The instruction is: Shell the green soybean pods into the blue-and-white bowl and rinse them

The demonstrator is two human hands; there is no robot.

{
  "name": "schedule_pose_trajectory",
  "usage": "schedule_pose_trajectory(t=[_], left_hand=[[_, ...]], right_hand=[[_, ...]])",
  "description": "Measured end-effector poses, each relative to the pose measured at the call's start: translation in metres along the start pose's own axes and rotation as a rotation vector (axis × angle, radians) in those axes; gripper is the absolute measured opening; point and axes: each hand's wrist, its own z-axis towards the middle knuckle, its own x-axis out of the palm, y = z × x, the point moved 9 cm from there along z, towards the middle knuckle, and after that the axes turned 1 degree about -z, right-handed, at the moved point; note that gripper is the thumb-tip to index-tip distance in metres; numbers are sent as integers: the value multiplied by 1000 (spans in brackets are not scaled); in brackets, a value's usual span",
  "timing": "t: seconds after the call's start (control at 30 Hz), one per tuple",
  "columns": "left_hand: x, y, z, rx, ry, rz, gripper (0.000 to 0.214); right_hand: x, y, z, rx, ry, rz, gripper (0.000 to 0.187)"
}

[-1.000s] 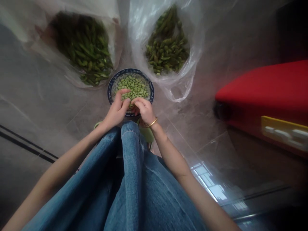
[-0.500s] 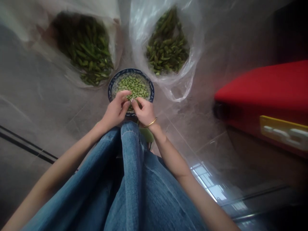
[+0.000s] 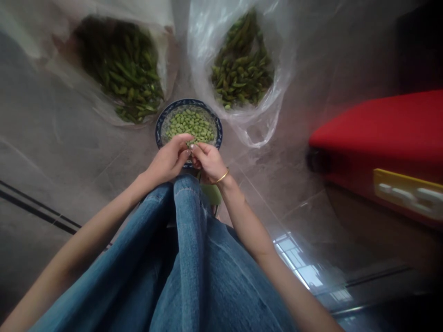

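Note:
My left hand and my right hand meet above the near side of a blue-and-white patterned bowl. Fingers and thumbs of both are pinched close together around a small green piece, which looks like a bean pod and is mostly hidden by the fingertips. Shelled green beans fill the bowl below. Beyond it on the left, an open plastic bag holds many green pods. Another clear bag, to the right, contains more pods. A gold bangle circles my right wrist.
Grey floor tiles surround the bowl. At the right stands a red object with a yellow plate. My denim-covered legs are close to the bowl, and something light green shows beside my knee.
My right hand has turned slightly and moved a little toward me, its fingers curled tighter. My left fingers have shifted slightly right and nearer to me. The bags and bowl stay put.

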Motion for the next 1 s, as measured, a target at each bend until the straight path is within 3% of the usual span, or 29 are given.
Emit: schedule_pose_trajectory(t=[0.23,0.6,0.77,0.87,1.0], left_hand=[[-8,8,-2,-104,-148,-53,31],[0,8,4,-101,-91,37,36],[-7,21,1,-165,-170,-54,37],[-24,25,2,-151,-293,-129,34],[-82,29,-2,-156,-589,-28,32]], right_hand=[[9,5,2,-66,-76,-36,35],[10,-4,11,-131,-31,-67,47],[0,13,6,-273,-108,-268,46],[-21,42,-3,-413,-257,-526,39],[-66,88,2,-594,-490,-840,26]])
